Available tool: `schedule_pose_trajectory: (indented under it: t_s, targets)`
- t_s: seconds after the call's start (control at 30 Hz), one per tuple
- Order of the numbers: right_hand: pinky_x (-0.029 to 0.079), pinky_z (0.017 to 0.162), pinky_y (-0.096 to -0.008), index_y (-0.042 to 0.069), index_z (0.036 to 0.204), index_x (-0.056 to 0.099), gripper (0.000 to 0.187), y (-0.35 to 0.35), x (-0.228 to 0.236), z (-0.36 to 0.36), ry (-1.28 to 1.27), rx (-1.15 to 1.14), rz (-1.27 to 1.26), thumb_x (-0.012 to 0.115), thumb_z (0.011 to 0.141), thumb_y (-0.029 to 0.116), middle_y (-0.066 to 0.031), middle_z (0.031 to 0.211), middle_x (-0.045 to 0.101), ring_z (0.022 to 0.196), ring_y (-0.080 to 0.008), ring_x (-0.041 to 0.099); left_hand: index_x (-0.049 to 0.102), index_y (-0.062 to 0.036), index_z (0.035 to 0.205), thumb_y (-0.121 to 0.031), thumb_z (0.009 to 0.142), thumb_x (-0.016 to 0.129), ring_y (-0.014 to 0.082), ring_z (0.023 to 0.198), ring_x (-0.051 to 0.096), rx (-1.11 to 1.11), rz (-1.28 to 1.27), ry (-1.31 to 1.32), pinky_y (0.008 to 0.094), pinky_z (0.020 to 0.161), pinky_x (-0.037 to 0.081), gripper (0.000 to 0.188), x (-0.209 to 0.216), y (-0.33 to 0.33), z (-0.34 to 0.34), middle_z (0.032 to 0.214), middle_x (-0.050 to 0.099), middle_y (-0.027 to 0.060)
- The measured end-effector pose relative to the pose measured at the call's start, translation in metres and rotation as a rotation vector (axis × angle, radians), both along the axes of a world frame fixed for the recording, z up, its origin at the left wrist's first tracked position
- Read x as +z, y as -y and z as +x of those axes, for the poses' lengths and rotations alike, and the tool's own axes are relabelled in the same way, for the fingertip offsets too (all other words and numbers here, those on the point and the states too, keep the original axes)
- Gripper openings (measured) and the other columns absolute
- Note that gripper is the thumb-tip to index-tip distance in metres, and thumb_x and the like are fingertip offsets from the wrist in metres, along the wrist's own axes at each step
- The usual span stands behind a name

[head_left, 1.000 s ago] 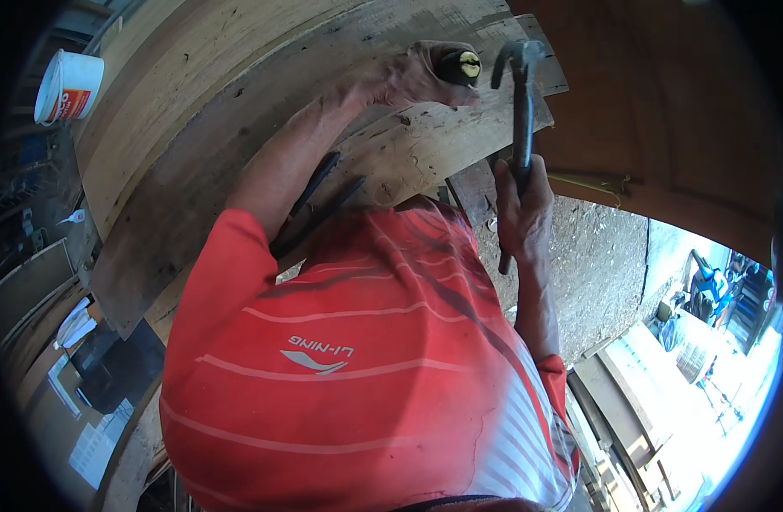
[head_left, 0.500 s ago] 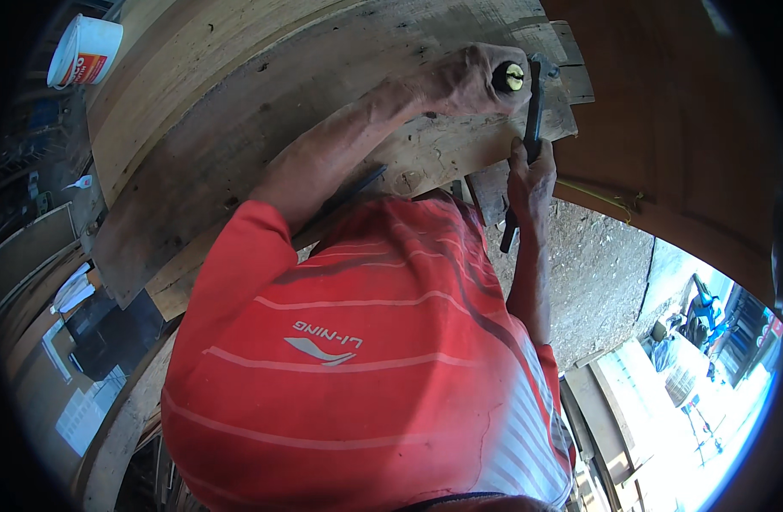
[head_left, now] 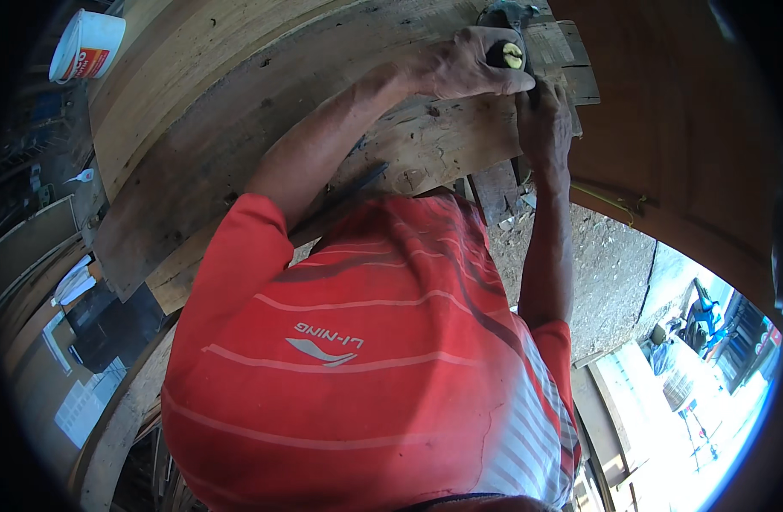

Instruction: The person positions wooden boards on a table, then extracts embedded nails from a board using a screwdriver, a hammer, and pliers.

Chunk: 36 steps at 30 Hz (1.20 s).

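Note:
At the far end of the boards, my left hand point(head_left: 468, 66) is closed round a dark round handle with a pale yellow end point(head_left: 512, 56), seen end-on. Just nearer to me, my right hand point(head_left: 545, 128) is closed on a long dark bar point(head_left: 526, 61). My left thumb reaches across toward the right fingers, and the two hands meet or nearly meet. Beyond them, a grey-blue metal piece point(head_left: 504, 14) shows at the bar's far end; whether it is joined to the bar I cannot tell. My palms hide most of both grips.
Wide planks point(head_left: 238, 128) lie in front of me, a thin dark rod point(head_left: 357, 183) on their near edge. A white bucket point(head_left: 88, 47) stands far left. A brown wooden panel point(head_left: 664, 128) rises at right, a yellow cord point(head_left: 609, 203) by its lower edge. Papers point(head_left: 93, 401) lie lower left.
My right hand has moved farther from me, up to the left hand. The left hand has shifted slightly left and away. The bar and grey-blue piece have also moved away from me.

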State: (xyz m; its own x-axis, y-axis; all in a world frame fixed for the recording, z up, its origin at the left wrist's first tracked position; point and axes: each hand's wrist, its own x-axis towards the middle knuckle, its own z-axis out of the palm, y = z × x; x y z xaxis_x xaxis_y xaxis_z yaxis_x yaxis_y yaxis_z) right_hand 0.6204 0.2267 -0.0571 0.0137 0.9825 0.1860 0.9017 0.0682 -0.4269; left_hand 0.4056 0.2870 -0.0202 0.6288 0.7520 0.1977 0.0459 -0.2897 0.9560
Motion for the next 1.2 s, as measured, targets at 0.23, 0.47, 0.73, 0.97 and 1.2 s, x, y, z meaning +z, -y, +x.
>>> schedule_pose_trajectory:
  t_s: [0.23, 0.47, 0.73, 0.97, 1.2]
  targets:
    - [0.053, 0.087, -0.0527, 0.001, 0.121, 0.064, 0.038, -0.012, -0.001, -0.004, 0.015, 0.053, 0.072, 0.069, 0.096, 0.030, -0.0242, 0.113, 0.066, 0.104, -0.0438, 0.067, 0.065, -0.0107, 0.100, -0.043, 0.095, 0.077, 0.0071, 0.079, 0.059, -0.076, -0.153, 0.041, 0.0261, 0.069, 0.049, 0.035, -0.004, -0.012, -0.004, 0.084, 0.061, -0.0031]
    - [0.052, 0.091, -0.0512, 0.000, 0.129, 0.060, 0.044, -0.013, 0.007, -0.006, -0.096, 0.006, -0.123, 0.070, 0.097, 0.028, -0.0265, 0.117, 0.067, 0.107, -0.0443, 0.067, 0.063, -0.0096, 0.097, -0.042, 0.097, 0.074, 0.0069, 0.070, 0.059, 0.054, -0.305, 0.155, 0.0244, 0.059, 0.050, 0.035, -0.027, -0.038, 0.022, 0.078, 0.060, -0.0024]
    - [0.055, 0.092, -0.0414, -0.002, 0.133, 0.063, 0.060, 0.008, 0.060, -0.017, -0.799, -0.078, -0.034, 0.057, 0.105, 0.051, -0.0229, 0.118, 0.071, 0.105, -0.0294, 0.072, 0.059, -0.0057, 0.107, -0.041, 0.092, 0.080, 0.0218, 0.080, 0.070, 0.145, 0.155, -0.040, 0.0356, 0.070, 0.056, 0.043, -0.019, 0.002, 0.022, 0.089, 0.070, 0.0073]
    - [0.056, 0.069, -0.0316, -0.004, 0.118, 0.069, 0.047, 0.011, 0.101, -0.035, -0.596, 0.093, -0.366, 0.054, 0.108, 0.039, -0.0147, 0.099, 0.076, 0.076, -0.0159, 0.071, 0.057, -0.0031, 0.125, -0.037, 0.089, 0.079, 0.0359, 0.124, 0.062, 0.022, 0.149, -0.454, 0.0437, 0.105, 0.050, 0.054, 0.003, 0.021, -0.033, 0.126, 0.067, 0.0177]
    - [0.056, 0.069, -0.0294, -0.005, 0.119, 0.068, 0.038, 0.016, 0.101, -0.026, -0.657, 0.045, -0.554, 0.052, 0.108, 0.028, -0.0140, 0.095, 0.076, 0.069, -0.0149, 0.070, 0.067, -0.0095, 0.117, -0.032, 0.088, 0.080, 0.0299, 0.133, 0.057, 0.517, 0.592, -0.547, 0.0481, 0.113, 0.045, 0.039, -0.055, 0.040, -0.104, 0.139, 0.064, 0.0076]
